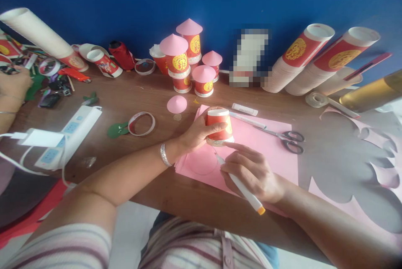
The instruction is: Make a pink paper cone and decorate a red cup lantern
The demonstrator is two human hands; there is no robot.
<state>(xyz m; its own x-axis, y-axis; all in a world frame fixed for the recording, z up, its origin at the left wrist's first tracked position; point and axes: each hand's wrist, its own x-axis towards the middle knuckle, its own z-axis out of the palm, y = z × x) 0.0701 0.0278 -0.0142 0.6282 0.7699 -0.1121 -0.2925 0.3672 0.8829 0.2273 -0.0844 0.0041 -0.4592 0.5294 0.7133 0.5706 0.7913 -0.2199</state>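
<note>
My left hand [196,133] is wrapped round a red paper cup [218,124] with a white rim, held over a stack of pink paper [276,164]. In my right hand [254,172] is a white marker [243,187] with an orange end; its tip points toward the paper just below the cup. A round outline [201,162] shows on the pink sheet, left of the marker tip. Grey-handled scissors [290,140] and a slim white pen [248,120] lie on the stack's right part. Beyond the paper rests a white tube [245,109].
Red cups with pink cone tops [178,57] stand near the blue wall, a loose pink cone [176,104] before them. Cup stacks [301,57] lean at right above pink scraps [351,210]. A power strip [70,135] lies left; another person's hand [15,84] is far left.
</note>
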